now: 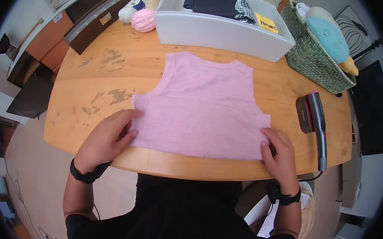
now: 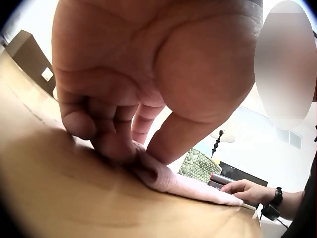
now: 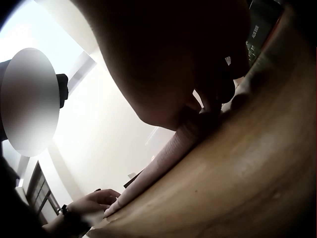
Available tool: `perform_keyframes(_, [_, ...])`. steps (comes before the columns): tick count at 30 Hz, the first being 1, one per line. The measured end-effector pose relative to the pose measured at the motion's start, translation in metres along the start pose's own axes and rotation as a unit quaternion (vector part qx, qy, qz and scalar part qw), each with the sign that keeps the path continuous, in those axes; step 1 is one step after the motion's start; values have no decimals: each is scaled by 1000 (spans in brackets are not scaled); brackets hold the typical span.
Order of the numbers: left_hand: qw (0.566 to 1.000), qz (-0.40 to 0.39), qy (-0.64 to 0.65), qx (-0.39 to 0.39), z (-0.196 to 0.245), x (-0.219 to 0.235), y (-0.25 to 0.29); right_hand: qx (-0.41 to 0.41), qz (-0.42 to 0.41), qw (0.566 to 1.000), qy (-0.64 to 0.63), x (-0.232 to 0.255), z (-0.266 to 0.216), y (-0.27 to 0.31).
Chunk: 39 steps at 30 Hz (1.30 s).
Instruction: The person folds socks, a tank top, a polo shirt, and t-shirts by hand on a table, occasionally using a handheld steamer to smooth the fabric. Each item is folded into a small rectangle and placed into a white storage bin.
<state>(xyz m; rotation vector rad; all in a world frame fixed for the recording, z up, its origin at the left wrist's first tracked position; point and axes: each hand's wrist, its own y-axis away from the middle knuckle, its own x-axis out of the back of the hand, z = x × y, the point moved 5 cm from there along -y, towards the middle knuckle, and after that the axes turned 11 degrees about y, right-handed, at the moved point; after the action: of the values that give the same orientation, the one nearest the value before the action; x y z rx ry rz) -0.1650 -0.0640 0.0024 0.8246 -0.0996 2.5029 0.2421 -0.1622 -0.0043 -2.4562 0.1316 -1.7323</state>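
A pink sleeveless garment (image 1: 200,115) lies spread flat on the wooden table (image 1: 84,129), its lower edge near the table's front edge. My left hand (image 1: 108,136) pinches its left side edge between thumb and fingers; the left wrist view shows the fingertips and thumb on a rolled fold of the cloth (image 2: 171,182). On the opposite side edge, my right hand (image 1: 280,154) pinches the cloth the same way. In the right wrist view that hand (image 3: 173,64) is dark, and its fingertips are partly hidden against the fabric (image 3: 158,171).
A handheld steamer (image 1: 317,128) with a cord lies right of the garment. Along the back stand a white bin (image 1: 219,36) with dark cloth, yarn balls (image 1: 143,20), and a green woven basket (image 1: 313,66) with plush toys. A brown open box (image 1: 96,24) is at the back left.
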Motion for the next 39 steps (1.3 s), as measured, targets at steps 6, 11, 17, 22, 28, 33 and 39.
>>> perform_keyframes(6, [982,11,-166,-85,17,-3,9,23,26,995,94,8,-14,0])
perform_keyframes(11, [982,2,-183,-51,12,0,11,163,-73,970,163,-12,-23,0])
perform_keyframes(17, [973,-28,-213,-88,18,16,7,173,-154,969,86,25,-19,-31])
perform_keyframes(22, [972,-43,-163,-166,35,30,-63,169,-38,985,8,21,-3,-114])
perform_keyframes(28, [978,41,-174,-109,13,13,-194,90,-100,990,48,-29,5,-209])
perform_keyframes(33, [988,0,-149,-43,9,2,-218,108,-45,993,10,-30,-2,-215])
perform_keyframes(39, [974,-48,-18,-221,69,27,-109,211,60,974,-54,40,-40,-115])
